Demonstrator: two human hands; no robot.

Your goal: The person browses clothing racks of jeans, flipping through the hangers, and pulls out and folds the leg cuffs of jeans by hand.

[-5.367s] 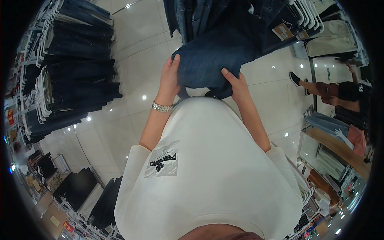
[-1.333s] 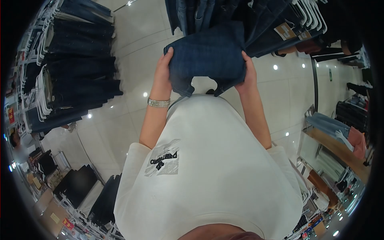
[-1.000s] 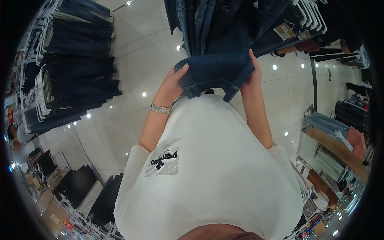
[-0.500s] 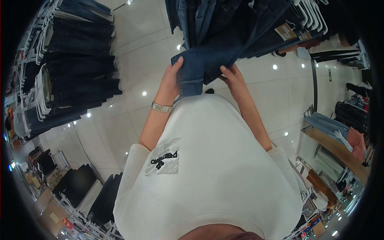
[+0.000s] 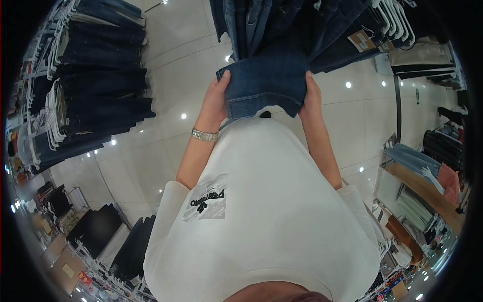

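The leg end of a pair of dark blue jeans (image 5: 266,80) is spread between my hands, its stitched hem facing my body. My left hand (image 5: 216,95), with a silver watch (image 5: 204,135) on the wrist, grips the left edge, thumb on top. At the opposite edge my right hand (image 5: 311,94) holds the denim, thumb up along the side. Fingers of both hands are partly hidden behind the cloth. The upper part of the jeans runs up among other hanging jeans (image 5: 242,25).
White hangers (image 5: 395,22) and a brown tag (image 5: 360,40) are at the upper right. A rack of dark jeans (image 5: 105,70) stands on the left over shiny floor tiles (image 5: 176,90). A wooden display shelf (image 5: 427,194) with clothes is at the right.
My right hand has moved outward to the right edge of the leg. The jeans' hem, folded before, is now spread wide. My left hand stays in place.
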